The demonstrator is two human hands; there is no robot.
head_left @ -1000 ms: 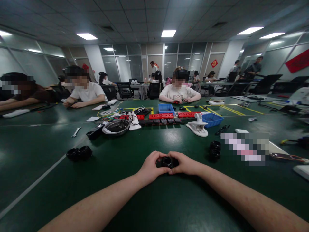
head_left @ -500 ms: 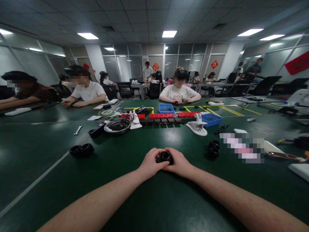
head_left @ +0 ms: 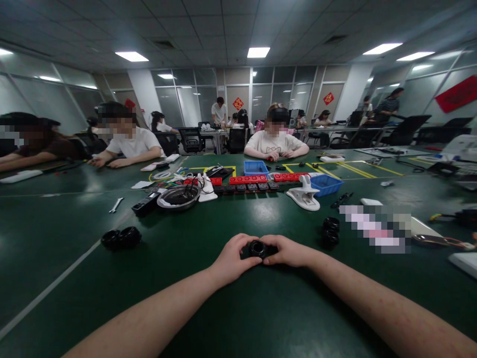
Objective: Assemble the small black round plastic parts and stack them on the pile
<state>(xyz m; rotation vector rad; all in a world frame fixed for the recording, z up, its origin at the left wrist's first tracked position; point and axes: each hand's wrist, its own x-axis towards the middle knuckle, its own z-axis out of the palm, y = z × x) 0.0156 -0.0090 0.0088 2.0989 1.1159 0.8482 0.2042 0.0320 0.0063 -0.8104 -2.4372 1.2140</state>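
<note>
Both hands meet low centre on the green table (head_left: 231,318), forearms reaching in from the bottom corners. Left hand (head_left: 234,257) and right hand (head_left: 288,252) both grasp one small black ring part (head_left: 257,248), fingers curled round its two sides, its round opening facing up toward the camera. Part sits between the hands, at or just above the table top; cannot tell if it touches the surface

Right of the hands, near: two more black rings (head_left: 331,231) stacked. Left, well apart: a pair of black rings (head_left: 121,238) side by side on the table. White line (head_left: 55,284) runs diagonally across the table on the left

Further back: metal bowl (head_left: 178,197) with wires in it, black power strip (head_left: 146,204) just beside it, wrench (head_left: 116,204) further left. White clamp (head_left: 304,194) right of centre, blue bin (head_left: 326,184) just behind it, second blue bin (head_left: 256,167) further back. Row of red blocks (head_left: 248,179) with a row of black blocks (head_left: 247,188) just in front

Across the table a person in a white shirt (head_left: 275,142) sits facing this way; another in white (head_left: 131,144) sits at far left
</note>
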